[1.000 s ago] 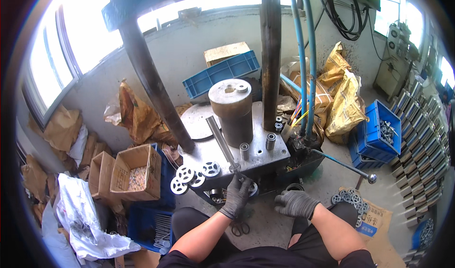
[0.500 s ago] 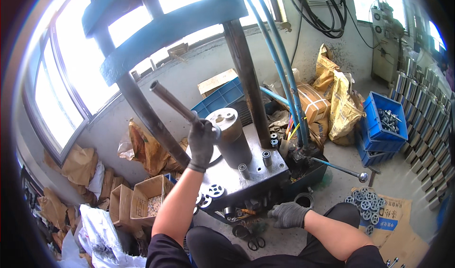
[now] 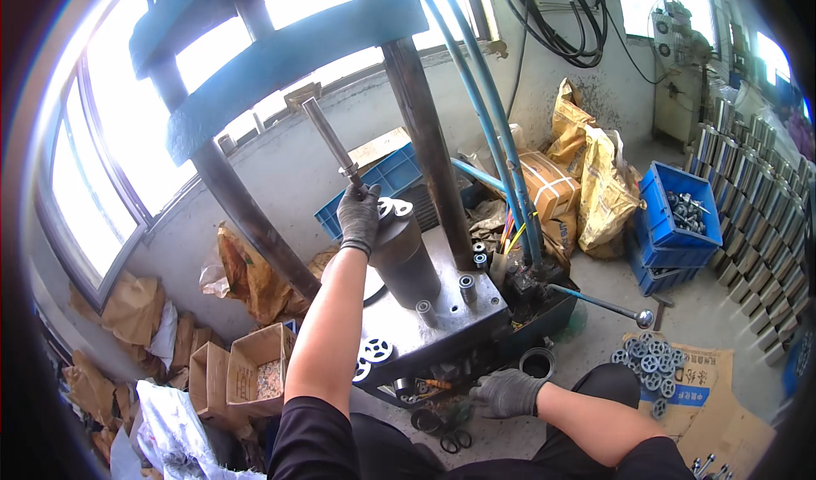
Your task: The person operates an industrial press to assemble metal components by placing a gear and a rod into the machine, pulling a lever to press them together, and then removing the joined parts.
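Note:
My left hand (image 3: 359, 218), in a dark grey knit glove, is closed round the lower part of a metal rod (image 3: 327, 136) with a collar on it. The rod leans to the far left. The hand is beside the top of a thick dark metal cylinder (image 3: 408, 268) standing on the steel press table (image 3: 455, 310). Pale ring-like parts (image 3: 399, 208) show on the cylinder's top, partly behind the hand. My right hand (image 3: 507, 393), gloved alike, is low in front of the table near my knee, its fingers curled with nothing visible in them.
Blue press crossbeams (image 3: 297, 55) and dark columns (image 3: 425, 132) stand over the table. Small spoked wheels (image 3: 376, 349) lie at its near left corner; more wheels (image 3: 651, 363) are piled on cardboard to the right. A ball-ended lever (image 3: 599, 302) sticks out right. Scissors (image 3: 456, 441) lie below.
My left hand has moved up and away with the rod, which now stands steeper. My right hand stays low near my knee. The whole view has shifted slightly.

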### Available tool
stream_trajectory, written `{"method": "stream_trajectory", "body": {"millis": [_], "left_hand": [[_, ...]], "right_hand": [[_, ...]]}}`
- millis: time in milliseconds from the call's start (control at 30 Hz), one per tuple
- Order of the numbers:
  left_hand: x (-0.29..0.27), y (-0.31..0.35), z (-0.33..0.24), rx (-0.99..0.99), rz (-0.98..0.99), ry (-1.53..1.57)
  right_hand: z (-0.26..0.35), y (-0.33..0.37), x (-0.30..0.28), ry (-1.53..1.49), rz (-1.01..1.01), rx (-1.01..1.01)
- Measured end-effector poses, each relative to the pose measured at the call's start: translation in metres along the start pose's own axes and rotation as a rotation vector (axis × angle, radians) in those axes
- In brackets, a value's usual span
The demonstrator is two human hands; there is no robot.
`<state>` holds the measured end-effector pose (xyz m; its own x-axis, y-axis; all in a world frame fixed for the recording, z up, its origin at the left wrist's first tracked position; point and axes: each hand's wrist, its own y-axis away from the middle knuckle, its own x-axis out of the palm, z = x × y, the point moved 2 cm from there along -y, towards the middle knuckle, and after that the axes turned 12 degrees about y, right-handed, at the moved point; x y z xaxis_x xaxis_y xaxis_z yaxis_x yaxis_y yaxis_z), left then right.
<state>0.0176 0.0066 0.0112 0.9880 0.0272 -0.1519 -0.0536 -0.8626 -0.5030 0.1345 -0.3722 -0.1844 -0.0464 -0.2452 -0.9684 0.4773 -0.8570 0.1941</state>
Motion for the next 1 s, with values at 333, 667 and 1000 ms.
{"method": "stream_trajectory", "body": {"millis": [333,667,1000], "left_hand": [[-0.004,0.002,-0.004,0.055,0.023,-0.165],[-0.007,0.015,-0.020,-0.037,0.081,-0.021],[-0.003,0.006,-0.006,-0.027,0.071,-0.018]], "right_hand": [[-0.005,0.066,-0.079,-0.060,-0.274,0.027],[-0.068,0.175,-0.199,0.380,-0.278,0.490],[-0.058,0.204,-0.084,0.088,0.118,0.468]]}}
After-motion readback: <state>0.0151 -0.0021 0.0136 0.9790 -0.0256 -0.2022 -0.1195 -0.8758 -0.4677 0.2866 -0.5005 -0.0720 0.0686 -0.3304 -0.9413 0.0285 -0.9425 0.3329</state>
